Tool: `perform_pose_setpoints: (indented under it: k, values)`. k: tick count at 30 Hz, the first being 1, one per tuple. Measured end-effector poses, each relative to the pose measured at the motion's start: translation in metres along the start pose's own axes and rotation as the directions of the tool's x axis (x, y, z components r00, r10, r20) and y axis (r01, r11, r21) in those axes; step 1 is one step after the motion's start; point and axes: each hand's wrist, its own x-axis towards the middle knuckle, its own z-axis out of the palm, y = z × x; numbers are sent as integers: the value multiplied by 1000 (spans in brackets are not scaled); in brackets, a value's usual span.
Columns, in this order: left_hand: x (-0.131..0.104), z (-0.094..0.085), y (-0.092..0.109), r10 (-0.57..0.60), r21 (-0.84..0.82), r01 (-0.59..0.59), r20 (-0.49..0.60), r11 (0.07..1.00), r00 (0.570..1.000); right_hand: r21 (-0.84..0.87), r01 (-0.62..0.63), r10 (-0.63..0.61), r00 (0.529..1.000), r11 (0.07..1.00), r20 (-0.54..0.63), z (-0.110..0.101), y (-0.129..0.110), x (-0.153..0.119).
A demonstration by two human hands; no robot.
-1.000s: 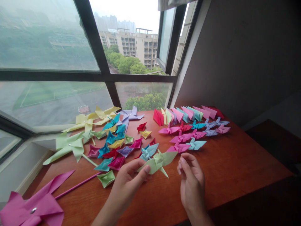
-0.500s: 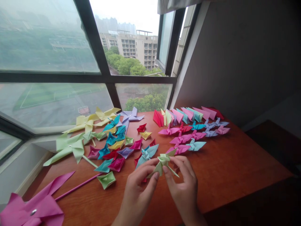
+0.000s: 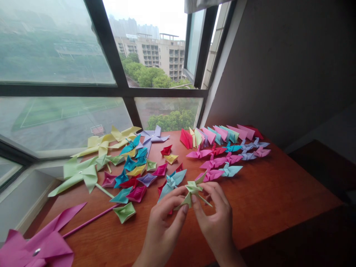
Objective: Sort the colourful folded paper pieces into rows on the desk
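A pale green paper crane (image 3: pixel 193 187) is held between my two hands above the table. My left hand (image 3: pixel 167 218) pinches its left side between thumb and fingers. On the right side, the thumb and fingers of my right hand (image 3: pixel 218 211) grip the folded paper, partly hiding it. One thin point of the crane juts down to the right, and another part rises behind. Just beyond my left hand lies a light blue paper crane (image 3: pixel 172 182). Pink paper cranes (image 3: pixel 213 175) sit behind my right hand.
Several paper boats (image 3: pixel 125 212) spread over the left of the wooden table (image 3: pixel 267 207). Pinwheels in magenta (image 3: pixel 52 243), green (image 3: pixel 82 173), yellow (image 3: pixel 100 144) and lilac (image 3: pixel 153 136) lie near the window. Folded paper planes (image 3: pixel 210 135) form a row at the back right.
The view has shifted slightly. Both hands keep the green crane in nearly the same place, with the crane tilted a little differently.
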Motion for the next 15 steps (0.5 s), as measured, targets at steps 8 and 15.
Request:
perform_pose_setpoints:
  k: [8,15]
  values:
    - [1,2,-2,-49,-70,47,-38,996,998,-28,-5,5,1000,1000,-2,-2,2,-5]
    - [2,2,0,-56,-88,52,-41,995,998,-33,68,-70,995,997,-70,-10,8,-10]
